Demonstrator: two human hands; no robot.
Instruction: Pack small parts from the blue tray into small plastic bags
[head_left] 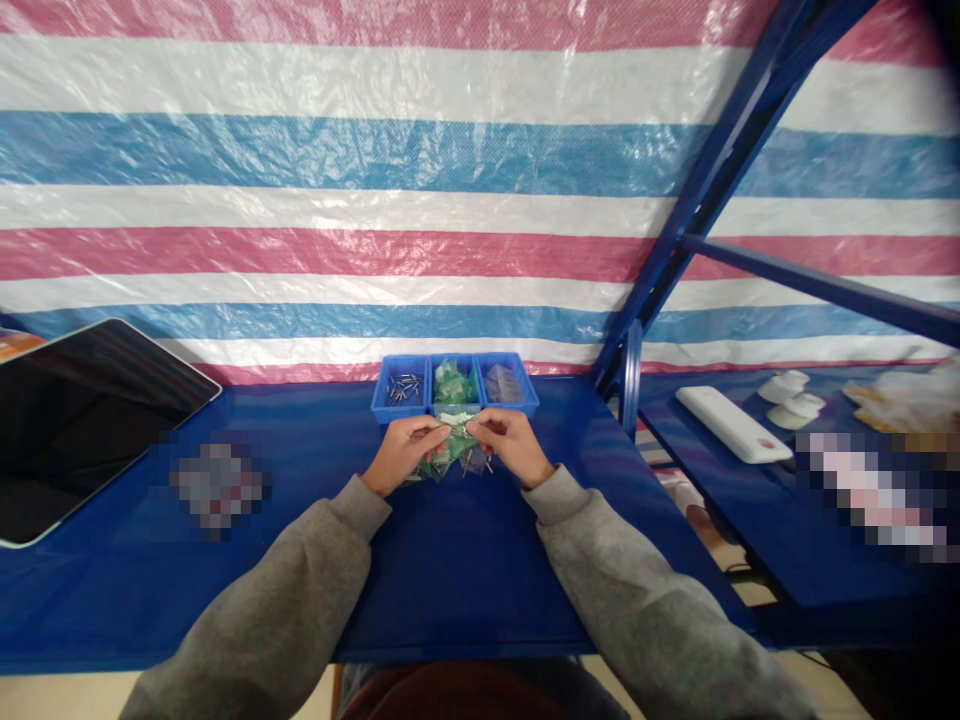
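My left hand [409,450] and my right hand [513,442] meet in front of the blue bins, both closed in a pinch. Between their fingertips is a small clear-greenish plastic bag [457,411]; small metal pieces seem to show at the fingers, too fine to make out. Under the hands lie green plastic bags [441,466] and a clear bag with thin metal pins [475,461]. Just behind stand three joined blue bins: the left bin [379,392] holds loose metal pins, the middle bin [453,357] green bags, and the right bin [529,388] clear bags.
A dark-screened tablet or monitor [90,430] lies at the left of the blue table [450,590], near a blurred-out item [217,485]. Blue metal framing [690,190] rises at the right. A second table beyond it carries a white oblong device [731,424] and white round pieces [795,408].
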